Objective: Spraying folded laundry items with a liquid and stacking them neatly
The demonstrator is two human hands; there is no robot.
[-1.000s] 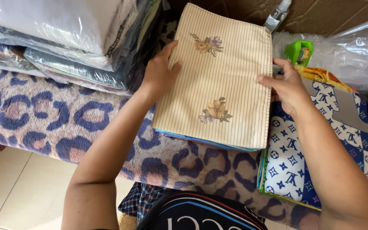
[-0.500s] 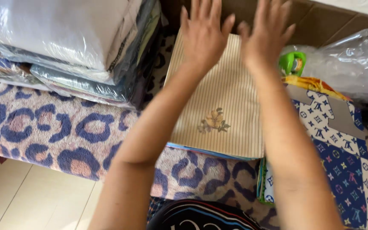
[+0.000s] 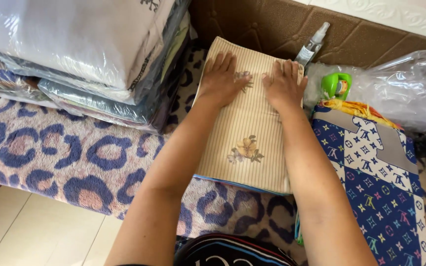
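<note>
The soft, light folded striped cloth (image 3: 247,133) is pressed flat under the open left hand (image 3: 221,79) and right hand (image 3: 283,86), best gripped by its edges.

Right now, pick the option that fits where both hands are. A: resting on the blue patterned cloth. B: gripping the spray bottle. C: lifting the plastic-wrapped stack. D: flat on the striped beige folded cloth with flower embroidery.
D: the left hand and right hand lie palm down, fingers spread, side by side on the far half of the striped beige cloth.
</note>
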